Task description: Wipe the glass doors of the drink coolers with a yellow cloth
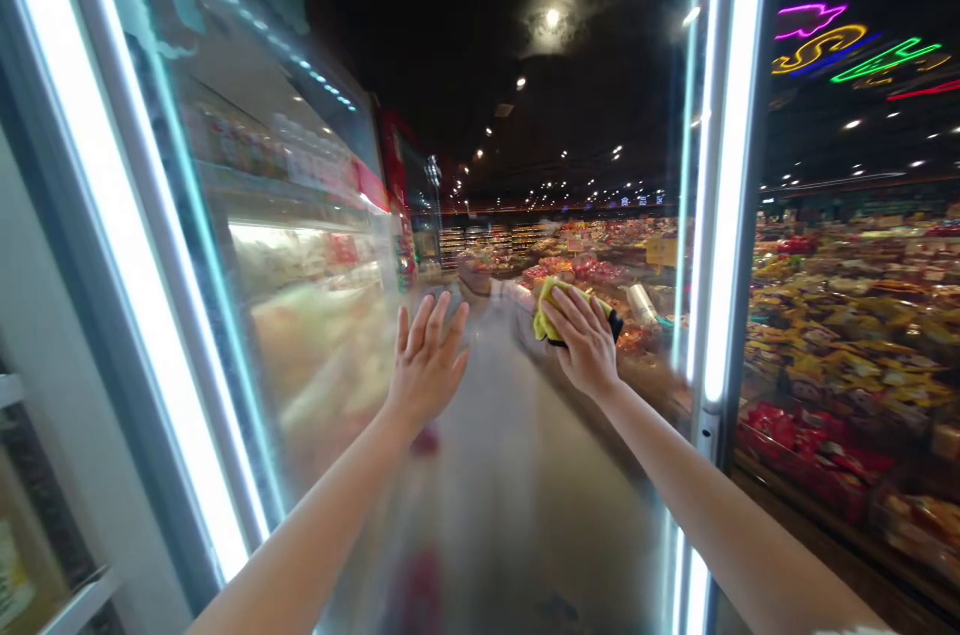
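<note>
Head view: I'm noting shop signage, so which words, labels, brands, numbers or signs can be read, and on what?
No word, brand or number reads clearly.
Yellow neon: curves like an "S", but I can't confirm a letter.
Yellow sign: too small and blurred.
Packets at right: too small to read.
Cloth under the right hand: no text visible.

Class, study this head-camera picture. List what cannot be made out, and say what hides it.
All in the head view:
- Yellow cloth: its middle is covered by the right hand; gripped or merely pressed, I cannot tell.
- Left hand: its palm faces away, hiding any contact with the glass.
- Shelved goods at left: smeared by blur.
- Red neon stroke: cut off by the right edge.
</note>
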{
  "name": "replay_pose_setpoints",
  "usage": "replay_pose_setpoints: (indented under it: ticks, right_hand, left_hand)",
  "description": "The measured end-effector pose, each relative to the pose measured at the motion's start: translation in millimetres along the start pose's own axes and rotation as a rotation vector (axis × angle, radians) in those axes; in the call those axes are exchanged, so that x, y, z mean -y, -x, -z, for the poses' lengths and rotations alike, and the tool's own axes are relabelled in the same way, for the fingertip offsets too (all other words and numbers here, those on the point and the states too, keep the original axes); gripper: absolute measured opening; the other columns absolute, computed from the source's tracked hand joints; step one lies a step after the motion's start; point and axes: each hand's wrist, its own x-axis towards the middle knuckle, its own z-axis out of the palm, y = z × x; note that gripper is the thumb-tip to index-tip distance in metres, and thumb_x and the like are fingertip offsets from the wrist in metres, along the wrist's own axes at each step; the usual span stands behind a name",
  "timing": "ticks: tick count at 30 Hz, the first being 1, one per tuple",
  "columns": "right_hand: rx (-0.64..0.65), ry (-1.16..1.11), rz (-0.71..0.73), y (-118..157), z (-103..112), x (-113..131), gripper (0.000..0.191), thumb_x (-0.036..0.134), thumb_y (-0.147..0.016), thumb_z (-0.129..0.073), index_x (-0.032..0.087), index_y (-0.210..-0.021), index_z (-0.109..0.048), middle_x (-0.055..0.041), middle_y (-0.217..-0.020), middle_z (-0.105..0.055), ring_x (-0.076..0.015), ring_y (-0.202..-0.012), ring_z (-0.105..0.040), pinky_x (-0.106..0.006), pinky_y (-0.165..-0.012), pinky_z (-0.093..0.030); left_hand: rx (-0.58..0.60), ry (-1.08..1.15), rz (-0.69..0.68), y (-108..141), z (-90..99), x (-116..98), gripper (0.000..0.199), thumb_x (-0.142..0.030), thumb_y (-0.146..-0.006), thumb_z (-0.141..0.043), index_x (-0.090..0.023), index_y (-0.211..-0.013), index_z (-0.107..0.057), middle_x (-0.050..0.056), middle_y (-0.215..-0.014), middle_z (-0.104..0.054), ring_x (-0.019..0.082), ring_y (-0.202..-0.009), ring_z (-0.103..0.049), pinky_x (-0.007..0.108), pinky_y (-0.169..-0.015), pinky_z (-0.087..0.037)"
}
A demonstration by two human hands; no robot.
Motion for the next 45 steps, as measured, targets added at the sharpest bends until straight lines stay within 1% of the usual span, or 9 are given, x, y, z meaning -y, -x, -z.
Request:
replay_pose_setpoints:
  ticks: [4,11,18,25,31,34,38,42,45]
  right_hand:
    - [-0.101,0.009,-0.171,-36.0,-12.4,24.4,0.062,0.025,-0.098,-0.052,0.029,-0.159,-0.039,-0.0055,-0.165,-0.040,-0.0280,-0.157,-0.028,-0.055,-0.128,-0.022]
    - [0.089,0.011,0.141,-12.4,-20.6,55.9,0.062,0.018,-0.097,-0.054,0.031,-0.157,-0.043,-0.0030,-0.160,-0.048,-0.0243,-0.154,-0.035,-0.049,-0.129,-0.021]
    - [-0.034,0.017,-0.145,-46.2,-36.2,97.7,0.062,0.026,-0.098,-0.054,0.028,-0.159,-0.039,-0.0070,-0.165,-0.039,-0.0288,-0.157,-0.026,-0.057,-0.128,-0.021]
    - [0.159,-0.023,0.143,-23.2,-41.7,125.6,0.067,0.011,-0.095,-0.052,0.032,-0.158,-0.041,-0.0020,-0.162,-0.045,-0.0226,-0.154,-0.034,-0.051,-0.130,-0.019]
    - [-0.026,-0.014,-0.113,-69.8,-57.6,157.4,0.066,0.023,-0.097,-0.054,0.029,-0.160,-0.036,-0.0046,-0.166,-0.037,-0.0282,-0.159,-0.022,-0.058,-0.129,-0.019]
    - [0.046,-0.027,0.011,-76.6,-66.4,183.1,0.067,0.021,-0.096,-0.056,0.029,-0.160,-0.037,-0.0029,-0.167,-0.036,-0.0268,-0.158,-0.023,-0.055,-0.130,-0.017]
    - [0.147,-0.021,0.194,-49.7,-60.1,178.8,0.069,0.011,-0.093,-0.053,0.031,-0.158,-0.040,-0.0008,-0.162,-0.044,-0.0224,-0.155,-0.032,-0.050,-0.130,-0.019]
    - [0.097,-0.013,0.063,-57.6,-55.2,173.5,0.070,0.011,-0.093,-0.051,0.031,-0.159,-0.039,-0.0025,-0.164,-0.042,-0.0245,-0.157,-0.028,-0.053,-0.129,-0.020]
    - [0.051,-0.028,-0.028,-85.3,-66.9,197.8,0.069,0.015,-0.093,-0.054,0.028,-0.159,-0.039,-0.0038,-0.167,-0.035,-0.0270,-0.159,-0.021,-0.056,-0.129,-0.017]
  left_hand:
    - [0.007,0.011,-0.021,4.1,3.0,11.4,0.066,-0.029,-0.098,-0.055,-0.026,-0.161,-0.035,0.013,-0.165,-0.039,0.032,-0.156,-0.029,0.058,-0.130,-0.014]
    - [0.012,0.016,0.000,17.8,9.6,30.9,0.069,-0.031,-0.098,-0.055,-0.027,-0.162,-0.032,0.012,-0.165,-0.038,0.032,-0.156,-0.029,0.058,-0.130,-0.012]
    - [0.068,0.031,0.061,34.8,24.4,54.2,0.064,-0.032,-0.098,-0.055,-0.025,-0.159,-0.039,0.014,-0.167,-0.035,0.032,-0.157,-0.026,0.058,-0.130,-0.013]
    - [0.072,0.017,0.077,63.4,39.9,85.6,0.065,-0.032,-0.098,-0.055,-0.023,-0.159,-0.038,0.014,-0.166,-0.036,0.033,-0.156,-0.027,0.059,-0.129,-0.013]
    - [0.065,0.008,0.063,80.6,50.0,111.8,0.066,-0.031,-0.097,-0.056,-0.026,-0.160,-0.037,0.012,-0.166,-0.036,0.032,-0.157,-0.027,0.058,-0.130,-0.013]
    - [0.037,-0.004,0.054,84.8,51.5,117.3,0.065,-0.031,-0.097,-0.056,-0.025,-0.159,-0.038,0.013,-0.166,-0.038,0.032,-0.156,-0.028,0.057,-0.130,-0.014]
    - [0.006,-0.035,0.046,94.0,53.0,126.6,0.062,-0.032,-0.098,-0.056,-0.023,-0.157,-0.042,0.013,-0.164,-0.041,0.032,-0.155,-0.030,0.055,-0.130,-0.016]
    - [0.015,-0.027,0.056,101.7,57.4,138.9,0.061,-0.033,-0.098,-0.055,-0.024,-0.157,-0.043,0.013,-0.164,-0.040,0.032,-0.156,-0.030,0.056,-0.130,-0.016]
    - [0.030,-0.024,0.091,104.3,62.1,146.9,0.062,-0.034,-0.099,-0.055,-0.023,-0.158,-0.041,0.015,-0.166,-0.037,0.032,-0.156,-0.028,0.057,-0.130,-0.015]
